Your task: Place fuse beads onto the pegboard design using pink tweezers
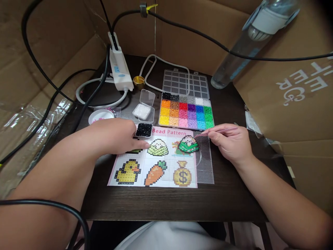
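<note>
A bead pattern sheet (156,166) with pixel pictures lies on the dark table (166,205). My left hand (119,137) rests flat on the sheet's upper left, fingers stretched toward a small tray of black beads (144,130). My right hand (230,142) pinches thin pink tweezers (218,131), whose tip touches a green and white bead figure (187,144) on a clear pegboard (205,156).
A compartment box of coloured beads (186,113) with its lid open stands behind the sheet. A small case of white beads (142,111), a white dish (101,115), a power strip (119,67), cables and a tilted plastic bottle (247,41) are around. Cardboard walls enclose the table.
</note>
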`<state>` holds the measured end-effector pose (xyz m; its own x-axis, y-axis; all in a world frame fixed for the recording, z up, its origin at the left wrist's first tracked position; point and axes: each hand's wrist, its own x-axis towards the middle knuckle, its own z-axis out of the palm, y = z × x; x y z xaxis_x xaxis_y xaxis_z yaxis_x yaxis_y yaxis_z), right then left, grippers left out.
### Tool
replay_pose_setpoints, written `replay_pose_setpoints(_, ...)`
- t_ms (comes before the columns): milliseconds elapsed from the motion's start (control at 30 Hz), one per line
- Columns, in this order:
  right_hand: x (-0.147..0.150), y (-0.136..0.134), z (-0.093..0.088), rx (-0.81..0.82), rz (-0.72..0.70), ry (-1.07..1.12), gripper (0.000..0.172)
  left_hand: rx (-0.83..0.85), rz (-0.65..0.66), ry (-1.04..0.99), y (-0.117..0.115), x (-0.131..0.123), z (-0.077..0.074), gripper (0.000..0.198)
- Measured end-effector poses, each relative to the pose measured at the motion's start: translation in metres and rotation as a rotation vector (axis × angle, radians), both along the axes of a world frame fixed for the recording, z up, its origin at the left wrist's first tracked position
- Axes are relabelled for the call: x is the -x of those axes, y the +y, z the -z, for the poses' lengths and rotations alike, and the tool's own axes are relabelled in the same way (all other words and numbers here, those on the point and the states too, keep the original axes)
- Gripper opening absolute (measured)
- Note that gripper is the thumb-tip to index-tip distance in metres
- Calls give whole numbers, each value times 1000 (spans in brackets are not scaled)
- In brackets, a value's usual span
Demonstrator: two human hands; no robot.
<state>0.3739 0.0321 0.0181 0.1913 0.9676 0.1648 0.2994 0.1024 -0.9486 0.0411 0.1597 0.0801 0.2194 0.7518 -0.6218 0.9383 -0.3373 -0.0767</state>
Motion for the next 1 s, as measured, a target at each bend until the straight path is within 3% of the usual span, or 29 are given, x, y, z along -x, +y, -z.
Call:
replay_pose_setpoints(367,-2,0,3,-13,-27,-27,20,14,17,17,1,1,-1,73)
replay_pose_setpoints(667,0,0,2,-42,-20,-27,13,-6,11,8,1,0,1,73)
replay_pose_setpoints(1000,5,-1,2,-19,-69,-18,17,-2,7,-11,2,3,2,72)
